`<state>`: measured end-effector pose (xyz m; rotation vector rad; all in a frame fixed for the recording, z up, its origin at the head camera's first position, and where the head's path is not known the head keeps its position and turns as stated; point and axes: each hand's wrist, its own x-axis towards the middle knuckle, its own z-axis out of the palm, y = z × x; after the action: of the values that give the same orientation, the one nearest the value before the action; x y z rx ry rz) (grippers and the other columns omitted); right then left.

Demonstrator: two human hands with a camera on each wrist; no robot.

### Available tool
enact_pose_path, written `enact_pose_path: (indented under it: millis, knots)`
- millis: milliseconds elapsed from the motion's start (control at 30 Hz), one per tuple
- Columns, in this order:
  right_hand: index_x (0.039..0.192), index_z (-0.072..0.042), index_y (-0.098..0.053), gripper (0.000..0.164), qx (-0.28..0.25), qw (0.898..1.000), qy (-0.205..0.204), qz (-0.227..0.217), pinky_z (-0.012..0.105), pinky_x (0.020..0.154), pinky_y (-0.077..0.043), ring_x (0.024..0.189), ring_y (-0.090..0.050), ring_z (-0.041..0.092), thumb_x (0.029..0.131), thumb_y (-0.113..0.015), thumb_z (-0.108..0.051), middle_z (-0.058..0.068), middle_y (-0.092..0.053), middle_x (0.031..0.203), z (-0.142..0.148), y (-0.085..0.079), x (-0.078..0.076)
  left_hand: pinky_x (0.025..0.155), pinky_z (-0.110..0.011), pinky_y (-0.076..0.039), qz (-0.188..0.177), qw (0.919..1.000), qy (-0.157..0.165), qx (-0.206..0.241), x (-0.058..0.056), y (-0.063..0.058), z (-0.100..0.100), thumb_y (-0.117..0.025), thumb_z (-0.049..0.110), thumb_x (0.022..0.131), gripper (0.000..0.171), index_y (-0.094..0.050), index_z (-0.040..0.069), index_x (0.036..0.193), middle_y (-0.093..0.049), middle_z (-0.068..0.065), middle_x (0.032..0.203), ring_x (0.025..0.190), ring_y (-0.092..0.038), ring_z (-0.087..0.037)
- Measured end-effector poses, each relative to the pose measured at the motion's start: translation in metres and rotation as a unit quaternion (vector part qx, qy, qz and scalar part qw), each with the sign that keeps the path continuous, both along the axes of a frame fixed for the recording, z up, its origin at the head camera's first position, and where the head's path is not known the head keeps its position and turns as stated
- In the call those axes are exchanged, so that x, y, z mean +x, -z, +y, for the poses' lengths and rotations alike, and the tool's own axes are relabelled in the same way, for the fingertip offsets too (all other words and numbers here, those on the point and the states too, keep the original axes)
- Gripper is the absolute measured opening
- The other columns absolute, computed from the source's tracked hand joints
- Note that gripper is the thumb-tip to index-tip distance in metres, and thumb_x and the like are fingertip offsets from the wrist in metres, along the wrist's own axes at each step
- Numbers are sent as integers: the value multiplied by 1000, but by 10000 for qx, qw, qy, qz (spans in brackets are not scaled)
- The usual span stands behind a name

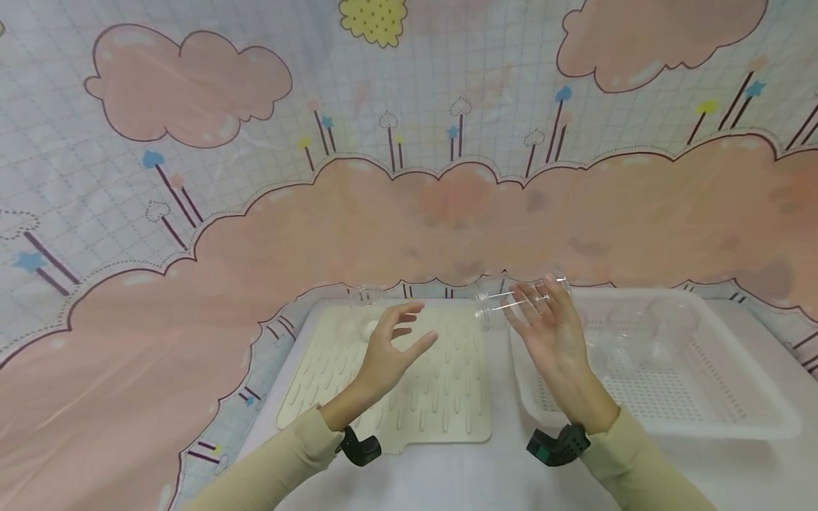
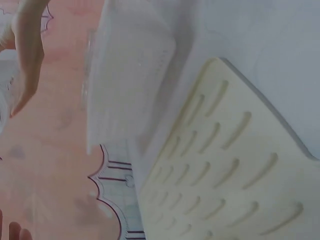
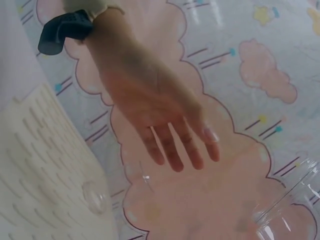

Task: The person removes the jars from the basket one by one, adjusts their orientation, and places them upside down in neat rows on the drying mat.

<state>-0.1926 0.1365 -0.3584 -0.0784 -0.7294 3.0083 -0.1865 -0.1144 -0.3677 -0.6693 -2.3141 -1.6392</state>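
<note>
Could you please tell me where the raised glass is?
In the head view, the raised glass is right of centre, held by the right hand, with the ribbed mat lower left and the white basket lower right.

A right hand holds a clear glass at upper left, near a white basket; fingertips of the left hand show lower left. A ridged cream mat lies on a white table.
</note>
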Motion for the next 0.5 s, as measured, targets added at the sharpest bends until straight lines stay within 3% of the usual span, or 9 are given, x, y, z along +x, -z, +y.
enact_pose_path:
  millis: [133,333,400,500]
  knots:
    - [129,-20,-36,46,159,9999,28,20,42,112,-37,130,-44,23,95,-67,-28,6,-44,131,-2,0,-5,99,-58,-44,-140,9993,-349,52,-5,10,-12,-73,6,90,44,-52,0,129,-54,-15,124,114,-53,-33]
    - [111,-17,-50,23,179,9998,32,27,44,114,-35,124,-48,22,96,-66,-24,6,-50,121,-6,-1,-15,97,-58,-43,-104,9972,-738,60,-28,46,-40,-74,9,90,46,-48,0,128,-52,-17,122,111,-52,-35]
    - [116,-19,-49,27,251,9997,51,-15,44,115,-32,125,-48,22,96,-66,-24,6,-50,119,-8,-1,-19,96,-55,-44,-76,9961,-881,-16,-34,56,-50,-75,14,90,46,-50,4,127,-52,-14,121,110,-52,-31]
    - [134,-23,-40,47,376,9992,57,-110,43,115,-30,129,-44,21,96,-67,-25,6,-45,125,-10,0,-24,93,-50,-45,27,9936,-1113,-172,-39,63,-65,-76,19,91,43,-53,6,125,-54,-11,118,109,-51,-26]
